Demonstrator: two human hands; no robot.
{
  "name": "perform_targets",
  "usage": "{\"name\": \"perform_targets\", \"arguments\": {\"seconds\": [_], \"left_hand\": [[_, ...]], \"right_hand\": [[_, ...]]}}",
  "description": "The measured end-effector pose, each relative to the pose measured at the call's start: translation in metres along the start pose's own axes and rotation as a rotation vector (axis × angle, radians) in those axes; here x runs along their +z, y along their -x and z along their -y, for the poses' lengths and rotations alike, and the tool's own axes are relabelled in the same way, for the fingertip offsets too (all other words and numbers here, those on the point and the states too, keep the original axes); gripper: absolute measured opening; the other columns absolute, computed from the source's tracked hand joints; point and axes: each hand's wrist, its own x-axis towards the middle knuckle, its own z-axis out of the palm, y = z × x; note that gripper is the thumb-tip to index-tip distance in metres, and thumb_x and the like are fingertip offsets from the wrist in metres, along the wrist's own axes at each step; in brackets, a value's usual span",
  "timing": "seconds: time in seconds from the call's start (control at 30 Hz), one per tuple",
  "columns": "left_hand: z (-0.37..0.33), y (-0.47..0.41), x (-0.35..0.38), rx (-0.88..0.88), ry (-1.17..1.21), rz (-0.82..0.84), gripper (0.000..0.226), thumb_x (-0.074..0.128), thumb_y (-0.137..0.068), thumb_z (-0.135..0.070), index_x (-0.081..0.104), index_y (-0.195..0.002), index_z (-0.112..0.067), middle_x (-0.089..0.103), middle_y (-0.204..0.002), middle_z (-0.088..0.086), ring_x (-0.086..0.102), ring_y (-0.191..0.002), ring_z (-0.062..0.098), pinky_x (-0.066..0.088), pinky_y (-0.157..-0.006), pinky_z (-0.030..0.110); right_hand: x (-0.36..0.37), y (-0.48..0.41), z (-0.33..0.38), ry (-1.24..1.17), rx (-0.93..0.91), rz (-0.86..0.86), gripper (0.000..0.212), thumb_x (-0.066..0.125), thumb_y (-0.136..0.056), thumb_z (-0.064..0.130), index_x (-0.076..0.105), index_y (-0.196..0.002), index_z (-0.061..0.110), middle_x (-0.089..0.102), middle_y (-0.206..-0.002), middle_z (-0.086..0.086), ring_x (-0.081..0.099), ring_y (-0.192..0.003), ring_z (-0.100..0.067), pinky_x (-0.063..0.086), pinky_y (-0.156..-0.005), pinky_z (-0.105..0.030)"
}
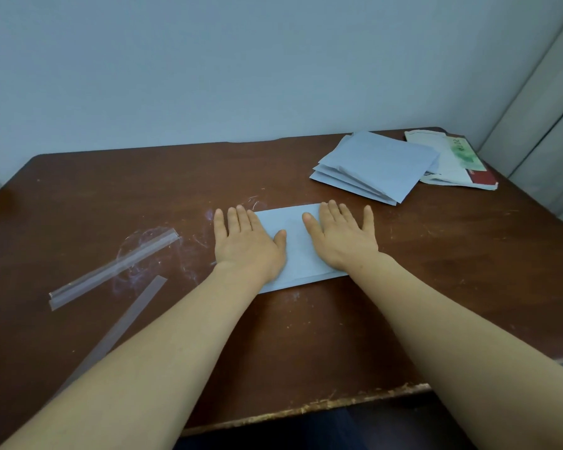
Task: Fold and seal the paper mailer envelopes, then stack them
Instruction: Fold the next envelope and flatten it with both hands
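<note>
A pale blue paper mailer envelope (298,251) lies flat in the middle of the brown wooden table (436,254). My left hand (247,241) presses flat on its left end, fingers straight and pointing away from me. My right hand (342,237) presses flat on its right end, fingers spread. Both palms cover much of the envelope. A loose stack of several pale blue envelopes (376,165) sits at the back right of the table.
Two clear peeled adhesive strips (111,269) (127,319) lie on the left part of the table. White and green printed papers with a red item (452,160) lie at the far right corner. The table's worn front edge (322,405) is close to me. A wall stands behind.
</note>
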Motion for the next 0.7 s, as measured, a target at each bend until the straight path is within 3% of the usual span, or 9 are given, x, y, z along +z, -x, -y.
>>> {"name": "perform_targets", "arguments": {"seconds": [0.1, 0.23, 0.33, 0.7], "left_hand": [[-0.011, 0.0, -0.006, 0.158, 0.036, -0.095, 0.058, 0.013, -0.1, -0.036, -0.001, -0.149, -0.009, -0.006, -0.159, 0.006, -0.007, -0.146, 0.022, -0.01, -0.116, 0.04], [-0.018, -0.006, 0.001, 0.282, 0.166, -0.024, 0.053, 0.015, -0.101, -0.029, 0.0, -0.15, -0.012, -0.002, -0.159, 0.003, -0.003, -0.146, 0.018, -0.002, -0.118, 0.035], [-0.014, -0.01, 0.005, 0.258, 0.197, -0.004, 0.056, 0.014, -0.101, -0.034, 0.002, -0.15, -0.012, 0.0, -0.159, 0.004, -0.001, -0.146, 0.017, 0.0, -0.118, 0.033], [0.0, -0.004, 0.008, 0.099, 0.198, 0.027, 0.073, 0.01, -0.095, -0.056, -0.004, -0.149, -0.009, -0.006, -0.159, 0.006, -0.006, -0.146, 0.02, -0.002, -0.119, 0.036]], "right_hand": [[-0.006, -0.003, 0.003, 0.121, -0.071, -0.063, 0.058, 0.007, -0.099, 0.043, 0.008, -0.151, 0.017, 0.002, -0.16, -0.002, -0.007, -0.147, -0.018, -0.017, -0.113, -0.048], [-0.001, -0.008, 0.007, 0.022, -0.194, -0.003, 0.052, 0.014, -0.102, 0.033, 0.009, -0.151, 0.018, 0.003, -0.16, -0.001, -0.002, -0.147, -0.017, -0.006, -0.118, -0.039], [0.002, -0.011, 0.003, -0.077, -0.208, 0.006, 0.051, 0.016, -0.102, 0.033, 0.012, -0.151, 0.019, 0.005, -0.16, -0.001, 0.001, -0.147, -0.016, 0.0, -0.118, -0.034], [0.006, -0.007, 0.001, -0.068, -0.1, -0.057, 0.06, 0.014, -0.1, 0.043, 0.01, -0.151, 0.012, 0.01, -0.16, -0.003, 0.004, -0.147, -0.015, 0.001, -0.12, -0.034]]}}
